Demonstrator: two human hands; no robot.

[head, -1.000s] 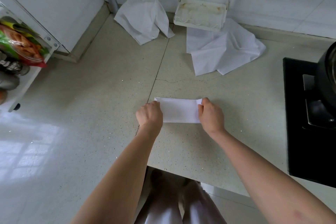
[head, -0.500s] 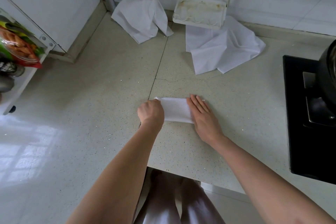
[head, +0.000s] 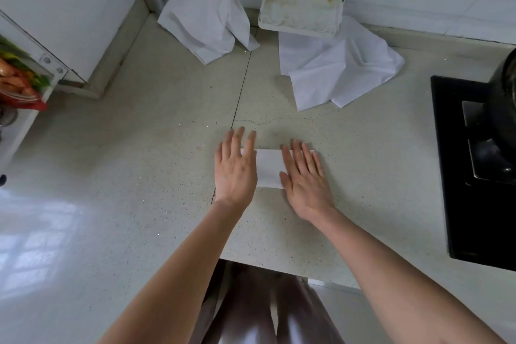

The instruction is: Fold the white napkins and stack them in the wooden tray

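While both hands press flat, fingers straight, left hand (head: 236, 169) and right hand (head: 303, 177) pin the folded napkin (head: 268, 167) to the bench (head: 139, 176); uneven pressure could skew its crease. Lifting carelessly might let it spring open.

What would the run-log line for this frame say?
stage: pressing fold | left hand: flat on folded napkin | right hand: flat on it | unfolded napkins: two | tray: no napkins

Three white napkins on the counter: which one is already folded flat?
The small rectangular napkin under both hands, left hand and right hand; the two by the wall lie crumpled and unfolded.
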